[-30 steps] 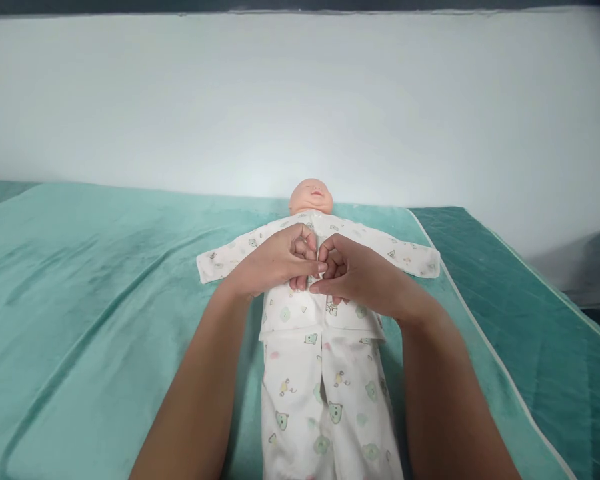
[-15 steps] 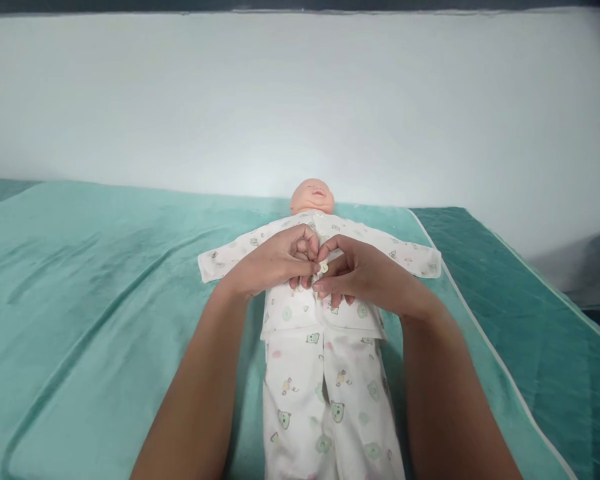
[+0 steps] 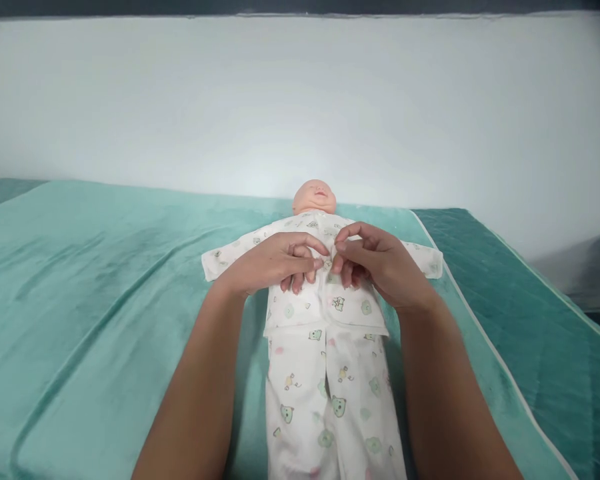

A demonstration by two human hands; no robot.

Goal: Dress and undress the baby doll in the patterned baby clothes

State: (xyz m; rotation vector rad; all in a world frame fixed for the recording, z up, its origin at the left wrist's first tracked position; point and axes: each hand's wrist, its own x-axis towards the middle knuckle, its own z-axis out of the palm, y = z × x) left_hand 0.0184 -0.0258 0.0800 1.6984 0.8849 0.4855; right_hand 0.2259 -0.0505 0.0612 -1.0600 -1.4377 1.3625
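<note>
Left hand (image 3: 277, 260) and right hand (image 3: 383, 260): both bare, fingers (image 3: 310, 242) slender, finer detail too small to read from where I stand. Left forearm (image 3: 200, 380) and right forearm (image 3: 453, 393): bare along the length I see, smooth in outline, tapering to narrow wrists (image 3: 233, 287).

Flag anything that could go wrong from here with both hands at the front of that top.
The small button sits right by the fingertips, so it could slip from a pinch. The left hand and right hand cover much of the chest of the top, so uneven edges there might go unnoticed. Pulling on the top could also shift the doll on the green blanket.
</note>
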